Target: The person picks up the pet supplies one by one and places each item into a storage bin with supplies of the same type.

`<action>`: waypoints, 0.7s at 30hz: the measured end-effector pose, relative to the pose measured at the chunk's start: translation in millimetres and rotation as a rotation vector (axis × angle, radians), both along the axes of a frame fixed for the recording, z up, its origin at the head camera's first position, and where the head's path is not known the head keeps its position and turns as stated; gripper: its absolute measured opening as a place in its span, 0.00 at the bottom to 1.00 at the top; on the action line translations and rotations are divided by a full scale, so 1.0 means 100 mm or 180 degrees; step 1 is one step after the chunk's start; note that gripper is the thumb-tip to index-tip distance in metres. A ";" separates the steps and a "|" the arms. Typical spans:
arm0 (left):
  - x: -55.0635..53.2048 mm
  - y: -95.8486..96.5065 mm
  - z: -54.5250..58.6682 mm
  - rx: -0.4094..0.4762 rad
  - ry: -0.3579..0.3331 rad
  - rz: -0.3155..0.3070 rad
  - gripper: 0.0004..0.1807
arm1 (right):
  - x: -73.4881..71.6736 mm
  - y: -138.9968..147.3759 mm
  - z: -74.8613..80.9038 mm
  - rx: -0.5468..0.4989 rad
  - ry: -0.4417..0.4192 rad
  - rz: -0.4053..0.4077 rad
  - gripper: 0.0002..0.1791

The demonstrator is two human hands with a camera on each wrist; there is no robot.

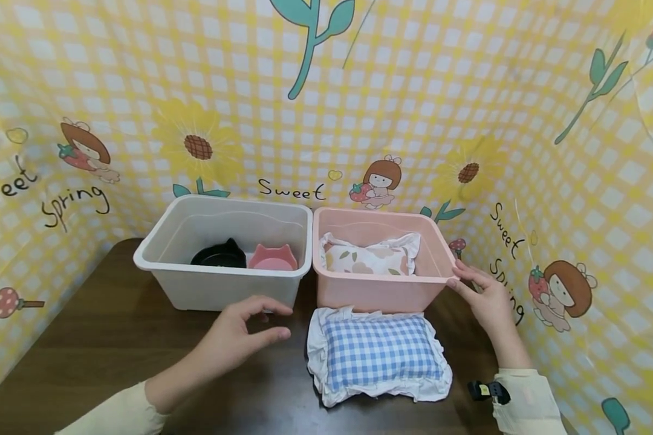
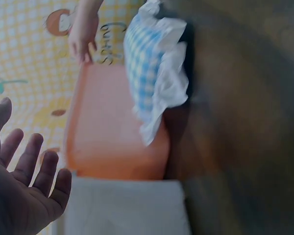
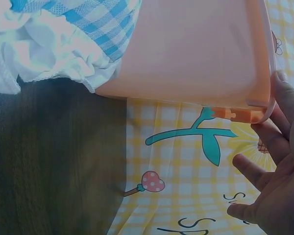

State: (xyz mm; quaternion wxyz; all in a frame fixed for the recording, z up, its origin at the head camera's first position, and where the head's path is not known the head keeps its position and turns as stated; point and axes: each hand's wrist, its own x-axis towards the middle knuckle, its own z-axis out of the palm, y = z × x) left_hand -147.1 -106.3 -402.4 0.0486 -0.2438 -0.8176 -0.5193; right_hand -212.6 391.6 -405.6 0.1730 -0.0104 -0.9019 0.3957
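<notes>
At the right, my right hand (image 1: 488, 297) pinches the front right corner of a pink plastic bin (image 1: 378, 295), thumb and forefinger at its rim. A small pillow with a floral print (image 1: 367, 258) lies inside that bin. Right before the bin, a blue-and-white checked pillow (image 1: 381, 351) with white ruffled edges rests on the table. My left hand (image 1: 245, 331) hovers left of the checked pillow, holding nothing, its fingers spread and relaxed in the left wrist view. Behind it stands a pale grey bin (image 1: 223, 289).
Inside the grey bin sit a black bowl (image 1: 220, 255) and a pink bowl (image 1: 272, 258), both cat-eared. The two bins stand side by side at the back of the dark wooden table (image 1: 87, 350). Yellow checked cloth (image 1: 441, 78) walls in the back and sides.
</notes>
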 end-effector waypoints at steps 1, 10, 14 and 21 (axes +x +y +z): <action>0.01 0.03 -0.03 -0.0025 -0.0062 0.0011 0.16 | 0.00 0.00 0.00 0.0002 0.0004 -0.0004 0.31; 0.12 0.29 -0.34 -0.0273 -0.0403 -0.0067 0.17 | 0.00 0.00 0.00 0.0032 0.0001 -0.0076 0.31; 0.14 0.38 -0.45 -0.0312 -0.0497 -0.0122 0.19 | 0.01 -0.01 0.02 0.0019 -0.0035 -0.0092 0.32; 0.14 0.53 -0.60 -0.0495 -0.0504 -0.0083 0.24 | 0.01 -0.01 0.02 -0.0020 0.0012 -0.0056 0.30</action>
